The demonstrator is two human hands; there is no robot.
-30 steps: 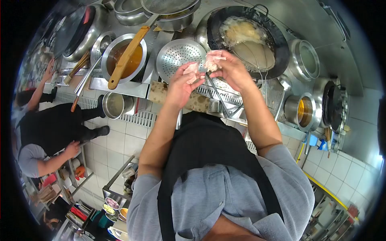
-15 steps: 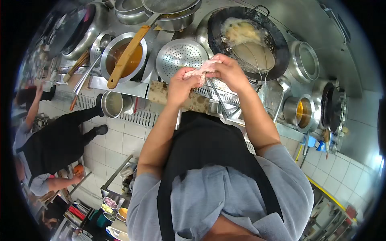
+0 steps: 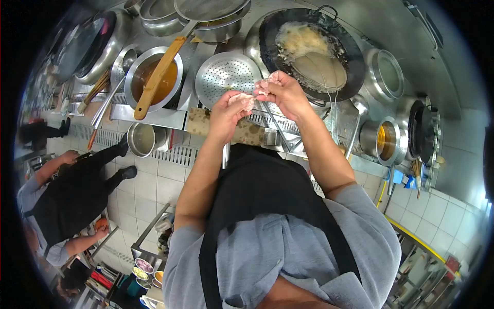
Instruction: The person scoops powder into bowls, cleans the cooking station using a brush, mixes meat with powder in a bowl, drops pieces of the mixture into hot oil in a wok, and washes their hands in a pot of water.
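Note:
Pale pink coated meat (image 3: 242, 101) is pinched in my left hand (image 3: 226, 116), whose fingers are closed round it. Similar meat shows between the fingertips of my right hand (image 3: 288, 97), just beside and a little higher. The two hands nearly touch, over the near edge of a perforated steel strainer (image 3: 226, 77). Behind my right hand stands a black wok (image 3: 355, 67) of bubbling oil. Pale golden food (image 3: 301, 41) fries there, and a wire skimmer (image 3: 320, 72) rests in the oil.
Left of the strainer is a pot of brown liquid (image 3: 178, 72) with a wooden-handled sieve (image 3: 154, 85) across it. Steel pots (image 3: 388, 77) stand right of the wok. A ladle (image 3: 360, 105) lies near them. A person in a black apron (image 3: 72, 195) stands at the left.
The meat was spread between both hands half a second ago; now a portion shows in each. The view has shifted slightly. The other person's arms have moved.

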